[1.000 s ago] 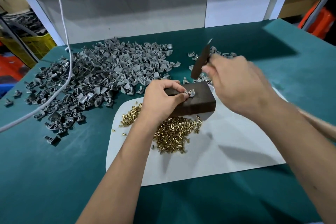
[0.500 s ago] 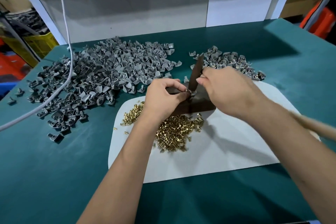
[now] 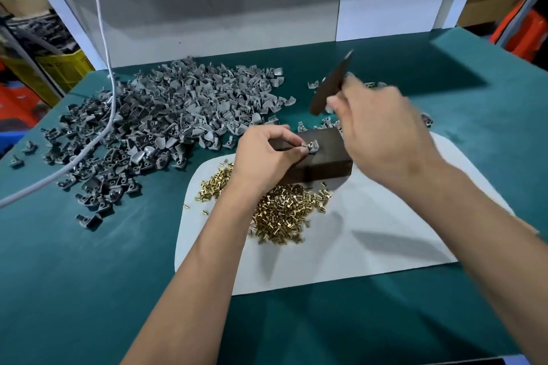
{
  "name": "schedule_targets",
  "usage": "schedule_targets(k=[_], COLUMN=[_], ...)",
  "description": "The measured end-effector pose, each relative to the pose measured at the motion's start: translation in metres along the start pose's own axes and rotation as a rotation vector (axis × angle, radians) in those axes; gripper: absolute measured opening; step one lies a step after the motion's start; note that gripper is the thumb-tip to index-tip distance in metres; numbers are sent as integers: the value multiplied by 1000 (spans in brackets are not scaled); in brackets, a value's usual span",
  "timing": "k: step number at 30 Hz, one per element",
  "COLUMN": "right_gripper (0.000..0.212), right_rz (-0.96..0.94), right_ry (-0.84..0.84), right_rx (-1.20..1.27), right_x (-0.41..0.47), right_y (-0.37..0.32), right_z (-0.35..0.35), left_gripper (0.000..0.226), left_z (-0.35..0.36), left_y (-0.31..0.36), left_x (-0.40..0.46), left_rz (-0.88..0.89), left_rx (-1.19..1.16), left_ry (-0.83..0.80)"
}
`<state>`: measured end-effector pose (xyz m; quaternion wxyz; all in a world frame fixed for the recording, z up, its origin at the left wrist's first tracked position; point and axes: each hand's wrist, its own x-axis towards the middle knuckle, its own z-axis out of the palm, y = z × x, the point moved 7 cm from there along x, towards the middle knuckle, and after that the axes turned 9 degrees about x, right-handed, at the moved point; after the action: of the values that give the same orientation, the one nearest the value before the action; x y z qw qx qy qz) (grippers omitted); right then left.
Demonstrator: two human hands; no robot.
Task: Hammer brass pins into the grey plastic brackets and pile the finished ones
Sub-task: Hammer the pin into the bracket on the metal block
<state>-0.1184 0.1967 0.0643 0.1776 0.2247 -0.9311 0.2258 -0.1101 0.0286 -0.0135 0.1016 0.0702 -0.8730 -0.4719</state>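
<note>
Green tabletop [image 3: 74,290], carrying a white mat [image 3: 370,246] near the middle. Large heap of grey brackets [image 3: 178,115] spread across the back left; smaller pile of brackets [image 3: 427,121] mostly hidden behind the right hand. Dark block [image 3: 329,157] at the mat's far edge, heap of brass pins [image 3: 281,210] just in front. Right hand [image 3: 382,130] curled round a dark hammer [image 3: 332,83], raised above the block, blurred. Left hand [image 3: 264,154] pinching one bracket [image 3: 311,147] on the block's top.
</note>
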Motion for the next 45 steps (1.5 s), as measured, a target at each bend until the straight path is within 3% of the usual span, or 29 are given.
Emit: schedule_targets(k=[3, 5, 9, 13, 17, 24, 30, 35, 37, 41, 45], right_gripper=[23, 26, 27, 29, 24, 18, 21, 21, 22, 17, 27], right_rz=[31, 33, 8, 1, 2, 190, 253, 250, 228, 25, -224], right_ry=[-216, -212, 29, -217, -209, -223, -379, -390, -381, -144, -248], right_rx=[-44, -105, -40, -61, -25, 194, 94, 71, 56, 185, 197], right_x=[-11, -3, 0, -7, 0, 1, -18, -19, -15, -6, -3], right_y=[1, 6, 1, -4, 3, 66, 96, 94, 90, 53, 11], right_z=[26, 15, -8, 22, 13, 5, 21, 27, 26, 17, 37], left_gripper=[14, 12, 9, 9, 9, 12, 15, 13, 13, 11, 15], left_z=[2, 2, 0, 3, 3, 1, 2, 2, 2, 3, 1], left_y=[-1, 1, 2, -2, 0, 0, 1, 3, 3, 7, 7], left_x=[-2, -2, 1, -2, -3, -5, -5, -6, -6, -8, -8], left_rz=[-15, -13, 9, -11, -10, -53, -72, -54, -53, -39, -40], left_rx=[-4, 13, 34, 15, 11, -11, -38, -59, -52, -49, -98], left_ry=[5, -2, -8, -7, -20, -25, -44, -52, -56, -63, -50])
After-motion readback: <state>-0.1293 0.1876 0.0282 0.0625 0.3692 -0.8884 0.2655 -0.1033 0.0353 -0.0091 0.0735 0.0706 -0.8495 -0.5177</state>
